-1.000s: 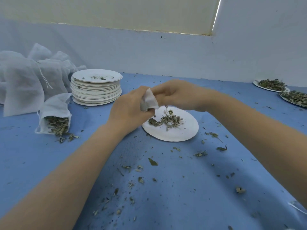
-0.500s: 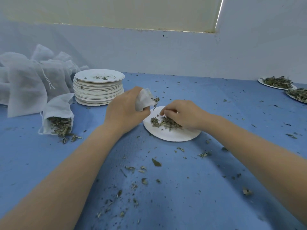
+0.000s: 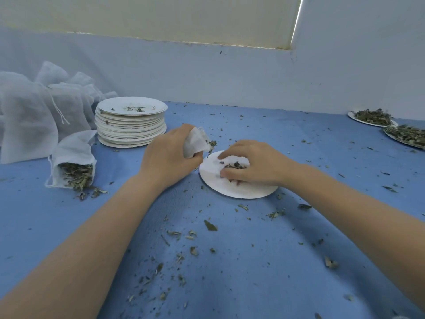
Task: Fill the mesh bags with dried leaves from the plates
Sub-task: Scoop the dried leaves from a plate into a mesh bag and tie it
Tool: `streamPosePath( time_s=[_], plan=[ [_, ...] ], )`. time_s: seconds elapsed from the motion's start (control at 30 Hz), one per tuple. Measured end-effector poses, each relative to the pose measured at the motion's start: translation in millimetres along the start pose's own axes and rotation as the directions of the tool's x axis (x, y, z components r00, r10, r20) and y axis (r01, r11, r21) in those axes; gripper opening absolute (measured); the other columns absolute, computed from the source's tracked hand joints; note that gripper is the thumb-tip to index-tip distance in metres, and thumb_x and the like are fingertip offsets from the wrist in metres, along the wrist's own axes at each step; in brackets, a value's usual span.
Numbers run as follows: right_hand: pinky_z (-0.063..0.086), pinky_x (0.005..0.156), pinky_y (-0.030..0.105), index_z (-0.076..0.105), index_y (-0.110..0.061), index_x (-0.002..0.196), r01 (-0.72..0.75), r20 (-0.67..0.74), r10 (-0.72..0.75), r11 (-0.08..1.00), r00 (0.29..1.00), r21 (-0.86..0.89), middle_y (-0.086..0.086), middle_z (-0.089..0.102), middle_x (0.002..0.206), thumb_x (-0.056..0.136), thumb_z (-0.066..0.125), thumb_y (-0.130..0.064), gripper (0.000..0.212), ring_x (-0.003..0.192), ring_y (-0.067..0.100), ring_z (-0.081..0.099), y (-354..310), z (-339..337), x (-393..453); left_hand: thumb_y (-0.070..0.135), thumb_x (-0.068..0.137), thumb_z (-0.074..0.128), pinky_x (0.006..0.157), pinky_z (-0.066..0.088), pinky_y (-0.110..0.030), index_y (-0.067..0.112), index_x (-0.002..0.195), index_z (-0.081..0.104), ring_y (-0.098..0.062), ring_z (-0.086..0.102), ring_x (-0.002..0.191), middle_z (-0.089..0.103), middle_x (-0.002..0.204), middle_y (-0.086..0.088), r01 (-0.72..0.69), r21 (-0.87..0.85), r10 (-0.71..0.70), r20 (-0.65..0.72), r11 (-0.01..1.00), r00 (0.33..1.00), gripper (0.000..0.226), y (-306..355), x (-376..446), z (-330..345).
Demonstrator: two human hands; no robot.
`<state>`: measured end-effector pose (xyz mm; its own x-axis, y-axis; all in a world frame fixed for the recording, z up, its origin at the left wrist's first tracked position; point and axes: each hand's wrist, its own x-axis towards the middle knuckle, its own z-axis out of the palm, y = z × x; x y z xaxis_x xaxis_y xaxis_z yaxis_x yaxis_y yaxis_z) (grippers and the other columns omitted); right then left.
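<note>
Left hand point(image 3: 169, 155) grips small mesh bag point(image 3: 195, 142), mouth toward right, few leaves hanging at opening.

Right hand point(image 3: 250, 163) just beside it, fingers curled over last dried leaves point(image 3: 235, 166) on paper plate point(image 3: 239, 191); pinch likely, contact hidden under fingers.

Risks: crumbs dropping between hands in transfer; collapsed bag mouth blocking entry; light plate sliding under scrape; brittle leaves crushing.

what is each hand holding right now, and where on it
The left hand grips a mesh bag bunched below its mouth; the right hand curls around dried leaves on the plate.
</note>
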<state>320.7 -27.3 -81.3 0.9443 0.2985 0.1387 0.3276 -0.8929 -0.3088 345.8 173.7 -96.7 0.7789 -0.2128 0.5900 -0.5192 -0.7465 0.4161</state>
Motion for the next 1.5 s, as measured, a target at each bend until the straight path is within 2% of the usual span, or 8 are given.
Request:
streamPosePath(
  time_s=[0.17, 0.5, 0.73, 0.93, 1.03, 1.17, 1.33, 1.5],
  plan=[
    [0.035, 0.077, 0.032, 0.037, -0.046, 0.134, -0.285, 0.07, 0.307, 0.931, 0.949, -0.227, 0.001, 0.034, 0.122, 0.072, 0.034, -0.084, 0.072, 0.099, 0.023, 0.046, -6.8, 8.5, -6.6, 0.032, 0.078, 0.067, 0.071, 0.047, -0.039, 0.021, 0.111, 0.056, -0.025, 0.056, 0.084, 0.063, 0.094, 0.0, -0.007, 0.006, 0.007, 0.011, 1.0, 1.0, 0.037, -0.9, 0.3, 1.2],
    [0.038, 0.082, 0.022, 0.068, -0.011, 0.106, -0.044, -0.162, 0.027, 0.994, 0.986, -0.104, 0.006, 0.061, 0.107, 0.095, 0.052, -0.025, 0.024, 0.097, 0.02, 0.055, -21.7, 32.4, -7.8, 0.035, 0.077, 0.064, 0.066, 0.04, -0.031, 0.02, 0.115, 0.056, -0.026, 0.057, 0.085, 0.063, 0.096, 0.0, -0.078, 0.05, 0.075, 0.05, 0.996, 0.996, 0.042, 2.3, -2.2, 3.0],
    [0.038, 0.051, 0.004, 0.074, -0.021, 0.08, -0.11, -0.198, 0.146, 0.977, 0.969, 0.184, -0.016, 0.057, 0.051, 0.086, 0.068, -0.028, 0.011, 0.047, -0.005, 0.052, -9.0, -23.1, -5.7, 0.03, 0.077, 0.064, 0.07, 0.041, -0.031, 0.022, 0.118, 0.054, -0.027, 0.056, 0.091, 0.063, 0.101, 0.001, -0.097, 0.071, 0.093, 0.068, 0.993, 0.993, 0.043, 2.4, -2.5, 4.1],
    [0.042, 0.059, 0.019, 0.075, -0.016, 0.091, 0.11, -0.086, -0.117, 0.991, 0.989, -0.075, 0.003, 0.068, 0.075, 0.087, 0.065, -0.02, 0.012, 0.06, 0.009, 0.052, -33.5, -44.2, 11.3, 0.032, 0.071, 0.069, 0.069, 0.04, -0.029, 0.024, 0.113, 0.056, -0.021, 0.055, 0.087, 0.061, 0.095, 0.006, -0.078, -0.015, 0.079, 0.061, 0.997, 0.995, 0.045, 12.9, -1.7, 6.6],
    [0.043, 0.061, 0.031, 0.074, -0.009, 0.085, 0.205, -0.122, -0.219, 0.971, 0.968, -0.12, 0.013, 0.068, 0.076, 0.084, 0.06, -0.009, 0.014, 0.061, 0.014, 0.046, -45.1, -40.0, 20.5, 0.036, 0.07, 0.071, 0.059, 0.036, -0.022, 0.031, 0.08, 0.049, -0.009, 0.048, 0.068, 0.05, 0.072, 0.015, -0.021, -0.127, 0.026, 0.041, 0.992, 0.999, 0.025, 21.2, -3.0, 9.8],
    [0.041, 0.055, 0.018, 0.076, -0.014, 0.085, 0.159, -0.183, -0.151, 0.987, 0.971, 0.03, 0.002, 0.066, 0.065, 0.081, 0.063, -0.01, 0.014, 0.054, 0.005, 0.045, -53.6, -43.4, 31.9, 0.039, 0.066, 0.074, 0.052, 0.035, -0.01, 0.033, 0.068, 0.042, 0.003, 0.049, 0.062, 0.052, 0.066, 0.017, 0.078, -0.31, -0.078, 0.014, 0.948, 0.997, 0.033, 25.6, -2.2, 7.9],
    [0.036, 0.05, 0.007, 0.074, -0.014, 0.09, 0.12, 0.007, -0.12, 0.992, 0.993, 0.029, -0.014, 0.06, 0.063, 0.089, 0.057, -0.017, 0.017, 0.053, -0.005, 0.049, -62.9, -57.5, 46.4, 0.041, 0.065, 0.076, 0.051, 0.039, -0.005, 0.027, 0.088, 0.058, 0.009, 0.052, 0.067, 0.061, 0.079, 0.015, 0.217, -0.502, -0.204, 0.082, 0.837, 0.976, 0.032, 23.0, 0.3, 5.6],
    [0.044, 0.08, 0.045, 0.059, 0.014, 0.102, 0.062, 0.312, -0.119, 0.981, 0.943, 0.186, 0.025, 0.059, 0.091, 0.096, 0.044, -0.017, 0.035, 0.078, 0.038, 0.041, -70.8, -74.2, 57.1, 0.04, 0.066, 0.077, 0.047, 0.037, -0.005, 0.032, 0.081, 0.06, 0.01, 0.055, 0.062, 0.061, 0.072, 0.019, 0.299, -0.59, -0.28, 0.125, 0.75, 0.952, 0.024, 14.4, 6.3, -2.3]
  ],
)
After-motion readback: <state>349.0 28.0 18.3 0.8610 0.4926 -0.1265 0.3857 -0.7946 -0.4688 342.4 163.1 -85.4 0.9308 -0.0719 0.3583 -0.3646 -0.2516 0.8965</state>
